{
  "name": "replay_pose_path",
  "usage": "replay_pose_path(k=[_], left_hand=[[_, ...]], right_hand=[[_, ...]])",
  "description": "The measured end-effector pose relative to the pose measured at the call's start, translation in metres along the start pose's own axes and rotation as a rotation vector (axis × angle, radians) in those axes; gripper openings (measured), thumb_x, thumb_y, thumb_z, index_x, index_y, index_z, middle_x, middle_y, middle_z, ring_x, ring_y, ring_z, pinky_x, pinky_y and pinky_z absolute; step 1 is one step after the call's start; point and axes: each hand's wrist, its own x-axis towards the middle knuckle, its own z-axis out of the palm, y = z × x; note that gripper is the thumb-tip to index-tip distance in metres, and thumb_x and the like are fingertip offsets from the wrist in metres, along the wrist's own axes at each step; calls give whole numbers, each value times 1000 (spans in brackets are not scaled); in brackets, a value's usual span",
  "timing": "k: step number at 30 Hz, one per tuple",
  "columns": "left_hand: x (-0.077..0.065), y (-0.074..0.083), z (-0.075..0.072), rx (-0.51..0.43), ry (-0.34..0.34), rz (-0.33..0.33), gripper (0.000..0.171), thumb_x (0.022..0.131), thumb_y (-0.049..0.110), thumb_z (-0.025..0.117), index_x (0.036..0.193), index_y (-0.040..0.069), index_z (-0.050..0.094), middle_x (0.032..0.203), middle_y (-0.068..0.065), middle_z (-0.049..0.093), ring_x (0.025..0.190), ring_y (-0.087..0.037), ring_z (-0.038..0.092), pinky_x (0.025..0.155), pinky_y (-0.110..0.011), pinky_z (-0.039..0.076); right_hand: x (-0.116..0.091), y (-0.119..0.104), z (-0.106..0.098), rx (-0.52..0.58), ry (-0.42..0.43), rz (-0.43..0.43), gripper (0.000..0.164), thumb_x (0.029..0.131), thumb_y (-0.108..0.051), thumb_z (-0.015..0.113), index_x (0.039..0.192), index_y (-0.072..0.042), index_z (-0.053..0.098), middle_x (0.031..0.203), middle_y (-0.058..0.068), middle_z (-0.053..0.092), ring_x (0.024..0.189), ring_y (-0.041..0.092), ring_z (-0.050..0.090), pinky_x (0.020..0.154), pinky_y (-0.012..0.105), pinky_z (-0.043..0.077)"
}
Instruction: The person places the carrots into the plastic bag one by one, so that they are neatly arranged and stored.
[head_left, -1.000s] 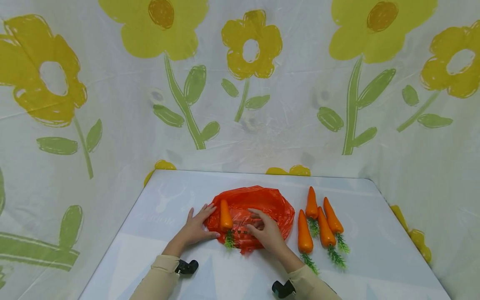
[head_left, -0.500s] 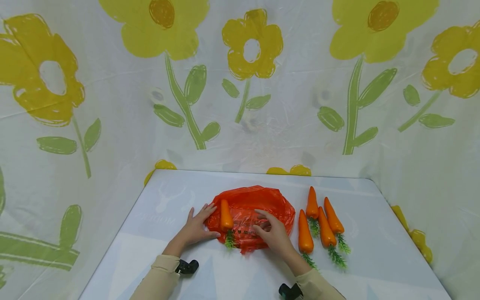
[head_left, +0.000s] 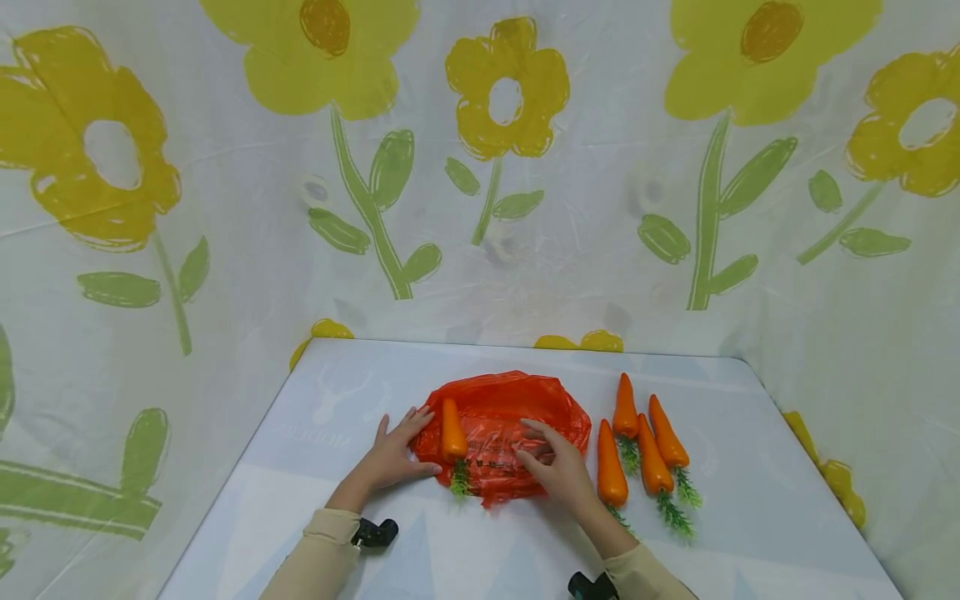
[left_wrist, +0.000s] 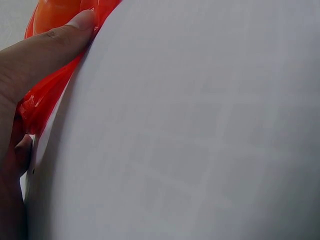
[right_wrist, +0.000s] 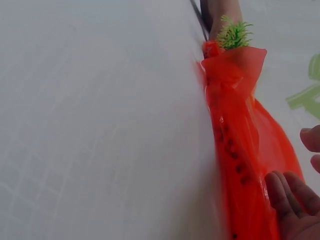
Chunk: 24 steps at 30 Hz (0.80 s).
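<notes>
A red plastic bag [head_left: 517, 390] lies on the table with its mouth spread wide. Inside its left part is one orange carrot [head_left: 453, 435], its green leafy top over the near edge. My left hand [head_left: 392, 457] rests at the bag's left edge with fingers spread; in the left wrist view its thumb [left_wrist: 60, 42] lies against the red plastic. Over the bag's right part is my right hand [head_left: 564, 471], fingers loosely bent with nothing between them. In the right wrist view its fingertips [right_wrist: 280, 192] are right beside the bag's wall [right_wrist: 232, 130].
Several more carrots [head_left: 611, 471] with green tops lie in a group to the right of the bag. A pale table [head_left: 750, 500] carries everything. Behind it hangs a white curtain [head_left: 585, 233] printed with yellow flowers. Both wrists wear small black cameras [head_left: 377, 533].
My right hand has moved to the right across the bag, away from the carrot in it. The left hand, the bag and the carrots stay where they were.
</notes>
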Motion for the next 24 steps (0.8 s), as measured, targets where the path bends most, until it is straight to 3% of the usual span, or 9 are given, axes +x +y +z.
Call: replay_pose_path(k=[24], left_hand=[[-1, 2, -1, -1, 2, 8, 98, 78, 50, 85, 157, 13, 40, 165, -6, 32, 155, -31, 18, 120, -63, -9]], right_hand=[[-4, 10, -29, -11, 38, 2, 52, 91, -18, 78, 141, -14, 60, 123, 12, 69, 90, 17, 66, 79, 23, 56]])
